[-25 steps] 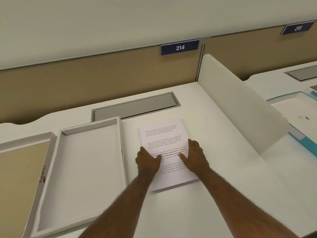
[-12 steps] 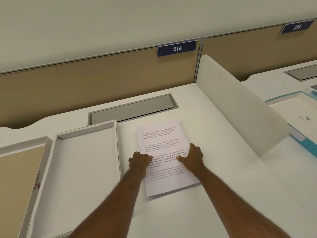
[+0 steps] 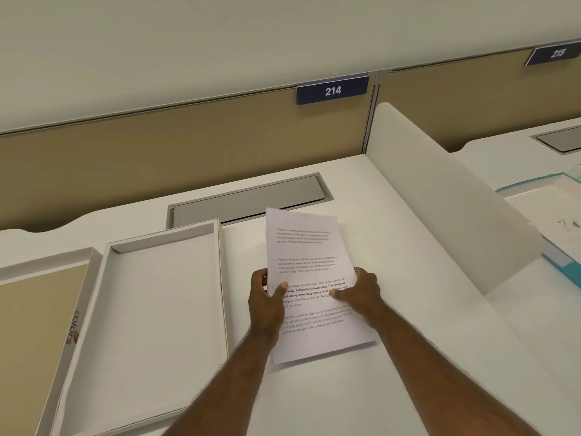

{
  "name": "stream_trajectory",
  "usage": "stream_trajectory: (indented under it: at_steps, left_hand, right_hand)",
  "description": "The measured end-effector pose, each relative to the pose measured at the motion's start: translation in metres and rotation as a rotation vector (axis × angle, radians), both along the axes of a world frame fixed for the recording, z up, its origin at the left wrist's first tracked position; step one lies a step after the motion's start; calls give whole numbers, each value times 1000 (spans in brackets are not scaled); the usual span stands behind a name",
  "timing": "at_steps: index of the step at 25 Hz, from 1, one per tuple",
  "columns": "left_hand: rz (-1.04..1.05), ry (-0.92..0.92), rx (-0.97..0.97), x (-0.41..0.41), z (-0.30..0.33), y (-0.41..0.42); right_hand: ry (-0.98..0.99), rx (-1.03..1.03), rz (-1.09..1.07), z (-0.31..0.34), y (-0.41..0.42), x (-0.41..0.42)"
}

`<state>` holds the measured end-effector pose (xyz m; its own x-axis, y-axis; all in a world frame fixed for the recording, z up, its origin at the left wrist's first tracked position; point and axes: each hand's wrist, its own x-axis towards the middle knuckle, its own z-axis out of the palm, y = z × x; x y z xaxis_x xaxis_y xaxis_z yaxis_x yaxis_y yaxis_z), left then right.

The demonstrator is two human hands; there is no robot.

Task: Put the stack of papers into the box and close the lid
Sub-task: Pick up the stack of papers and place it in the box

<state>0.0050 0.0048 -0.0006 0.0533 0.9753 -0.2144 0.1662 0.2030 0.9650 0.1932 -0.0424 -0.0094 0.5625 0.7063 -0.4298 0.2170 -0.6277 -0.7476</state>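
A stack of printed white papers [image 3: 306, 247] is held up off the white desk, its far end tilted upward. My left hand [image 3: 265, 298] grips its left edge, thumb on the top sheet. My right hand [image 3: 361, 294] grips its right edge in the same way. To the left lies an open, shallow white box [image 3: 220, 278] with nothing in it. Further left lies its lid [image 3: 72, 328], tan inside, with "colors" printed on its side wall.
A white divider panel [image 3: 440, 199] stands to the right of the papers. A grey cable hatch [image 3: 248, 199] is set into the desk behind the box. A tan back panel carries a blue sign "214" [image 3: 332, 90]. Teal-edged items [image 3: 556, 256] lie on the neighbouring desk.
Both hands went from pressing flat on the stack to gripping its side edges. The stack has come up off the desk and tilted, far end raised.
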Motion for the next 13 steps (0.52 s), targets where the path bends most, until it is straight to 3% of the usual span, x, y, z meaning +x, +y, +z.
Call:
stream_trajectory:
  at_steps: [8,13]
  left_hand:
    - [-109,-228,91,-19,22,-2]
    - [-66,-168,224,-19,47,12]
  right_hand:
    - [445,281,-64,28,5,16]
    - [206,538,-76,53,3,1]
